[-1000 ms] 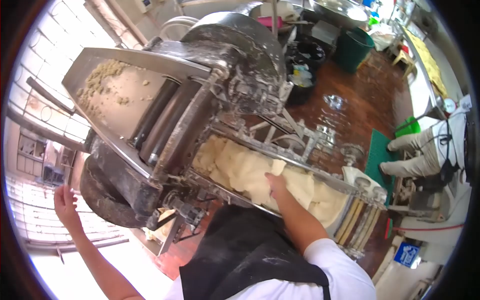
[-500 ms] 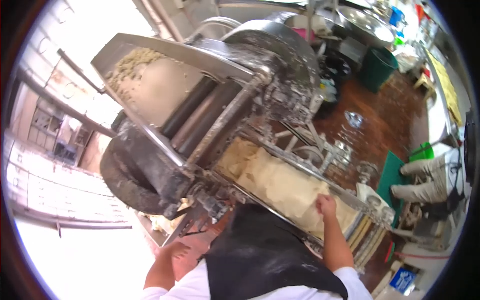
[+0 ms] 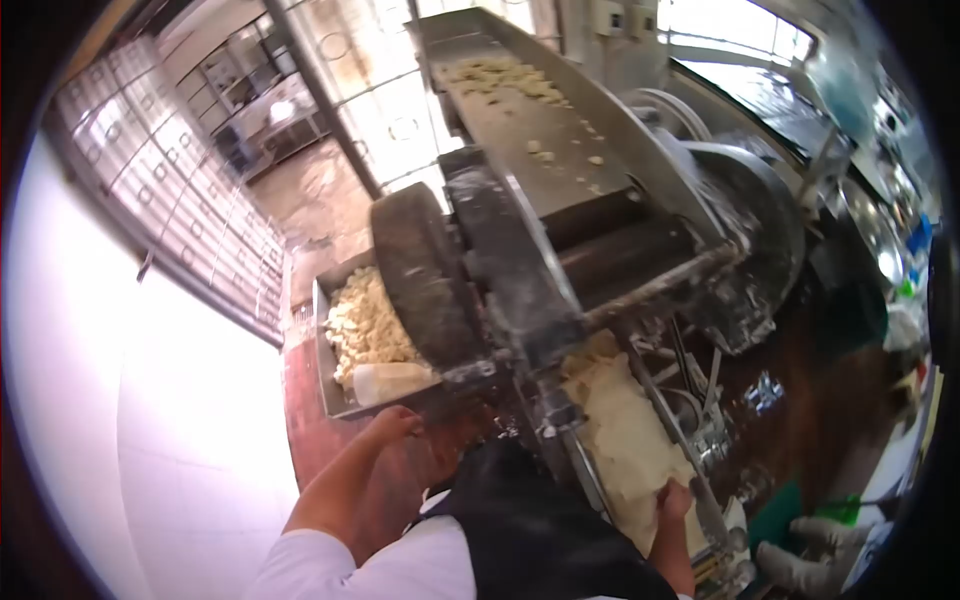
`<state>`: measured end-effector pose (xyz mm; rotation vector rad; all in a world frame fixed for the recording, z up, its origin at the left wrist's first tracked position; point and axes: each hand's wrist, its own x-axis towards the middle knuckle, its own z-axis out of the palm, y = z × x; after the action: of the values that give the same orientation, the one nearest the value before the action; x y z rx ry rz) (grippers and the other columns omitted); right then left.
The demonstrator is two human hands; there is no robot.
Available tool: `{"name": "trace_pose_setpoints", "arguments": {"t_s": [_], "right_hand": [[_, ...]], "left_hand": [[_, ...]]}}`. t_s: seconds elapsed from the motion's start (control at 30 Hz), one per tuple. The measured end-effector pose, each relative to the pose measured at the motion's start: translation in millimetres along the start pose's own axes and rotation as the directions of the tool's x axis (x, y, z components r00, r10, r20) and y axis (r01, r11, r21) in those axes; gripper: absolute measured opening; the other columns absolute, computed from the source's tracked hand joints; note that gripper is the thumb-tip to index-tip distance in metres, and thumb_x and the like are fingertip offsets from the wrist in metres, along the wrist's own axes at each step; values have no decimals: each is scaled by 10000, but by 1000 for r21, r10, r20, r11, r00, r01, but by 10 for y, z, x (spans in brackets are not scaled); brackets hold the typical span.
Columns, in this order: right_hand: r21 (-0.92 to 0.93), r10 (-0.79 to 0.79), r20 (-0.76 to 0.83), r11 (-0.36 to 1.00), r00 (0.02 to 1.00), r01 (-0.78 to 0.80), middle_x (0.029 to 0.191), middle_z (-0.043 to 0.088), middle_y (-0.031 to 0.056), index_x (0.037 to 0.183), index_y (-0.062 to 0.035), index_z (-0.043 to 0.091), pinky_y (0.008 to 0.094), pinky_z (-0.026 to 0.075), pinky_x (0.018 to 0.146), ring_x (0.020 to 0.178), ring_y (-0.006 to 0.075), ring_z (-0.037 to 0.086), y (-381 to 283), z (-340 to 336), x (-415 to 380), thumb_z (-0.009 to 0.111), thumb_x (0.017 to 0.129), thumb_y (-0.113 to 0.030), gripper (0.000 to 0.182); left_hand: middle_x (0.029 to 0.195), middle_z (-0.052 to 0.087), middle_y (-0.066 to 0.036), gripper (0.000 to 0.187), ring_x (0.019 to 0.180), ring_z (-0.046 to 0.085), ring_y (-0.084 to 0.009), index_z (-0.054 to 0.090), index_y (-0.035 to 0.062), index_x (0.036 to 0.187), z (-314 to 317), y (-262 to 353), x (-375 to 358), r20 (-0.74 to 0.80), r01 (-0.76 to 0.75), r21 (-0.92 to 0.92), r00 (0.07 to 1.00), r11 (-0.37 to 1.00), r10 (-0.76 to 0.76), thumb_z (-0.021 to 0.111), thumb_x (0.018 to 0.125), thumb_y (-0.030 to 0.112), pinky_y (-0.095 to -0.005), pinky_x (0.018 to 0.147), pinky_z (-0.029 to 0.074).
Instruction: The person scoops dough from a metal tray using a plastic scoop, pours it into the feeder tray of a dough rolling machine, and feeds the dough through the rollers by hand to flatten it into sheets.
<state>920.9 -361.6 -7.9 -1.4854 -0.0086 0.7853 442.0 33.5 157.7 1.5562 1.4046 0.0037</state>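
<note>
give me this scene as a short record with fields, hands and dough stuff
setting: dough roller machine beside a tiled wall
left hand: left hand at the near edge of a metal tray under the machine
tray contents: dough scraps and a pale block
right hand: right hand resting on the dough sheet below the rollers
feed chute: dough crumbs at the top
other person: gloved hand at lower right

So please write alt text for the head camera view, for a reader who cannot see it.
A person's right hand presses on a dough sheet coming out of a floury roller machine. The left hand reaches to a tray of dough pieces beside the machine.
</note>
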Motion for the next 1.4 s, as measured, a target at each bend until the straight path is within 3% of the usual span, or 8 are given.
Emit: {"name": "trace_pose_setpoints", "arguments": {"t_s": [0.33,0.4,0.5,0.6,0.67,0.73,1.3,1.4], "right_hand": [[-875,-489,-264,485,831,8,820,590,150,916,39,589,414,462,708,756,311,573,2,-12,-375,588,815,-213,271],[-949,-673,-208,314,710,19,936,622,205,986,54,606,441,469,797,871,377,595,57,224,-625,554,834,-267,359],[-822,-339,-353,558,872,-116,860,624,210,1001,37,609,457,471,807,811,370,607,283,308,-583,558,836,-256,340],[-729,-141,604,-493,784,474,789,650,128,919,-7,646,402,514,685,703,250,617,252,1090,-948,585,851,-250,259],[-631,170,-74,755,983,-178,758,644,59,869,-28,656,337,492,575,641,165,592,401,1882,-1261,620,848,-225,201],[-908,283,65,415,957,-61,715,617,26,876,-31,651,295,459,530,593,108,556,243,2670,-1530,652,842,-208,181],[-806,315,586,321,746,498,914,682,146,995,-39,666,380,522,764,854,277,659,1460,5437,-363,745,735,-310,384],[-811,496,550,126,672,571,1078,660,133,1107,-108,655,415,494,879,1033,303,616,1159,6253,-549,718,737,-355,449]], "left_hand": [[856,678,-79,334,713,650,-190,666,99,1082,62,-2922,96,500,-543,582,826,605,261,599,869,347,-345,669,527],[829,648,-143,335,746,644,-263,676,55,986,-262,-2461,-223,219,581,61,786,812,-579,611,855,357,-399,677,513],[758,624,-121,368,660,614,-236,675,14,929,-661,-3106,-272,155,165,130,971,978,-184,617,869,373,-382,595,504],[744,623,-87,337,608,596,-216,672,32,942,-1034,-3408,-191,279,681,-312,732,662,-622,627,856,355,-374,533,491],[734,610,-55,305,596,583,-182,662,41,925,-1382,-3342,-337,65,595,-367,784,715,-618,621,860,337,-359,511,476],[742,608,-49,301,600,587,-175,657,46,930,-1607,-3420,-327,37,590,-386,777,709,-628,620,860,336,-351,511,475],[776,651,-41,305,624,610,-167,698,47,878,-2049,-3323,-866,95,608,49,787,793,-609,647,843,346,-299,534,489],[780,653,-39,284,639,607,-140,688,52,931,-2248,-3164,-650,-99,559,-520,711,645,-696,647,847,321,-290,541,492]]}}
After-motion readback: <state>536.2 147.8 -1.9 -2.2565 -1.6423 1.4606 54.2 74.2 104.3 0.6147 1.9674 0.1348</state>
